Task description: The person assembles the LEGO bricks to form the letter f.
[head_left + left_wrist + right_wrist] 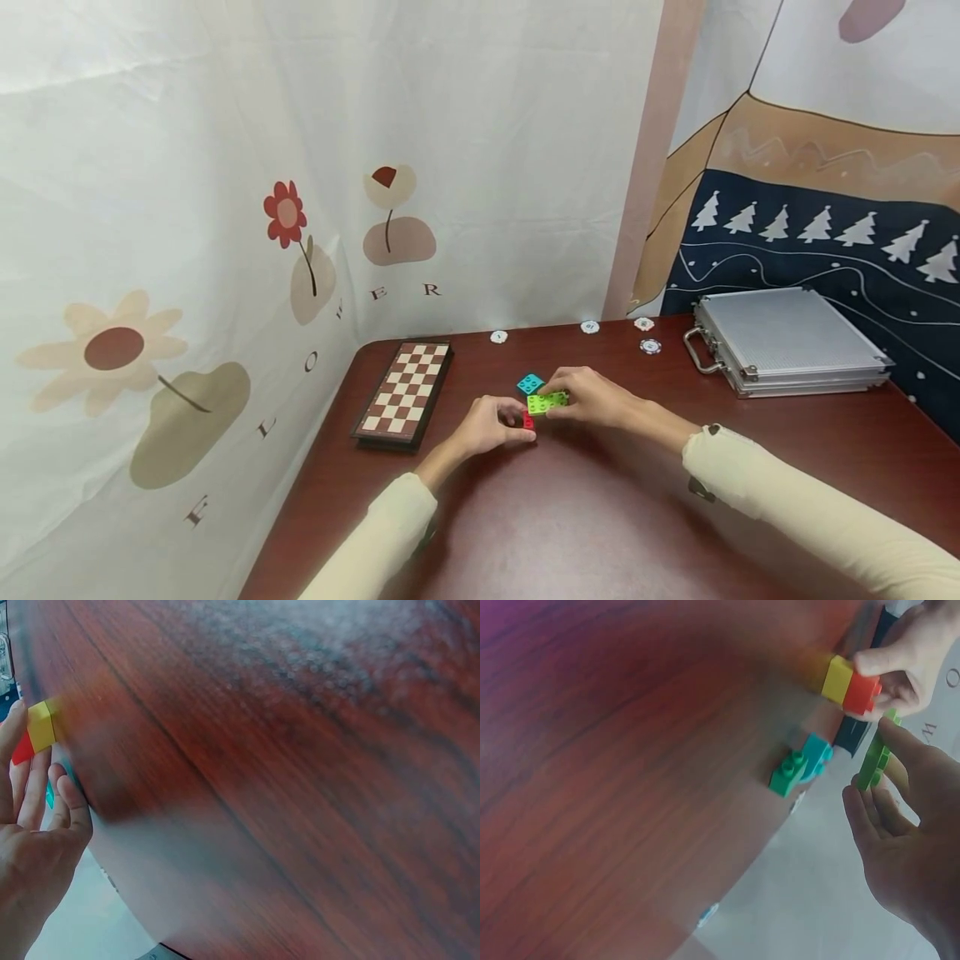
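My left hand (486,425) grips a red toy brick (862,694) between thumb and fingers. A yellow brick (838,678) is joined to the red one's underside. In my right hand (597,400) a thin lime-green studded brick (874,756) is pinched between thumb and fingertips. In the head view this lime brick overlaps the red one, its studs facing up. Just beyond the hands, a teal brick (530,383) rests on the table. The right wrist view shows a darker green brick (786,775) right against the teal one.
A folded brown-and-white chessboard (405,388) lies left of the hands on the dark red wooden table (585,533). Several poker chips, one of them a white chip (498,337), lie toward the far edge. A silver case (795,333) stands at the right. Printed curtains (510,167) hang behind.
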The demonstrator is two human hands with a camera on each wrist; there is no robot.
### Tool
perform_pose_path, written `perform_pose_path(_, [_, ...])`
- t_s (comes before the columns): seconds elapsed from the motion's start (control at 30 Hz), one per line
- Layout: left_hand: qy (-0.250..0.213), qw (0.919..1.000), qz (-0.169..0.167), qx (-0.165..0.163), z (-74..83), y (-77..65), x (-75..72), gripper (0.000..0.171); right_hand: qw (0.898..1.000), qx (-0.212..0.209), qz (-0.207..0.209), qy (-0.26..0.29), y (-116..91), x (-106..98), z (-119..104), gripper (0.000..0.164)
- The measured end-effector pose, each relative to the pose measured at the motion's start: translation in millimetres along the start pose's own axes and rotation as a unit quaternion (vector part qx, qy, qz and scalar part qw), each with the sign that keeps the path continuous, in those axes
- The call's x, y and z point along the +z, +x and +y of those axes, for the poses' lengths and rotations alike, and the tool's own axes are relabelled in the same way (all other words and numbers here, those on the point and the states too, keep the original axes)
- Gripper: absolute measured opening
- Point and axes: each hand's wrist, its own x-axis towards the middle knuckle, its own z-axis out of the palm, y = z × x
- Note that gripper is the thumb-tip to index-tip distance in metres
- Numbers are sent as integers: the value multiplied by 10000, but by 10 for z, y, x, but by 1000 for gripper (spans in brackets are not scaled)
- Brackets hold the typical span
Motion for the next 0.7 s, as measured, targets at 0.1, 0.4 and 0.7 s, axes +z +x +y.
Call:
perform_pose_path(0.1, [-8,10000,-3,45,-4,1,-1,35,10000,-48,-38,-31,17,67,-19,28])
perform_pose_path(0.4, [-193,9998,-91,46,10,-17,-21,30,9997,-55,-215,74,63,195,-100,27])
perform_pose_path(0.7, [-216,9997,-135,17,38,-28,-34,31,9998,12,-169,47,77,249,-120,29])
